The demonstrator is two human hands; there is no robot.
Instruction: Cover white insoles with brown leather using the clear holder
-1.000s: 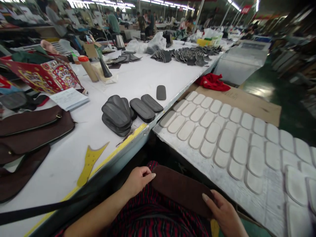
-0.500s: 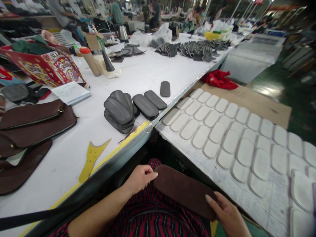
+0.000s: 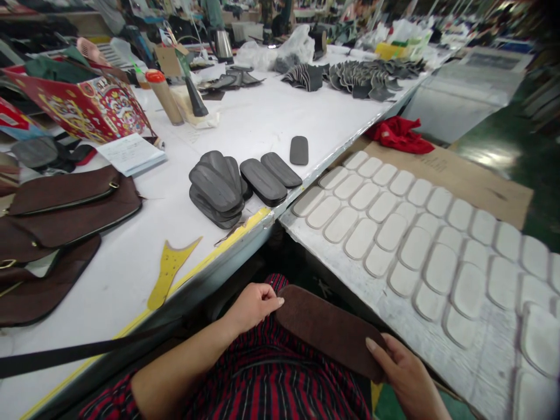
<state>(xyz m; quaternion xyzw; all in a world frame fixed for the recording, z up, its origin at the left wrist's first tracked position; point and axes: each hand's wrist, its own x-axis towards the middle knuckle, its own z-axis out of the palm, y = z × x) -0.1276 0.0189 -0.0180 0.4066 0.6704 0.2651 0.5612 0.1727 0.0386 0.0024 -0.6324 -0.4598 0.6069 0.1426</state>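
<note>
Brown panel (image 3: 329, 331) spans left hand (image 3: 252, 305) and right hand (image 3: 403, 368).

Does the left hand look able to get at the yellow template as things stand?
Probably yes: the yellow template lies uncovered on the white table nearby, though the left hand holds one end of the brown panel.

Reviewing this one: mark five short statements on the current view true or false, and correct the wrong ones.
1. The left hand and the right hand both hold the brown piece. True.
2. The pale pads all lie apart. False: several pale pads overlap.
3. Dark pads are stacked on the white table. True.
4. The red cloth covers the dark pads. False: the red cloth lies beyond the pale pads.
5. A yellow piece lies near the white table's edge. True.
</note>
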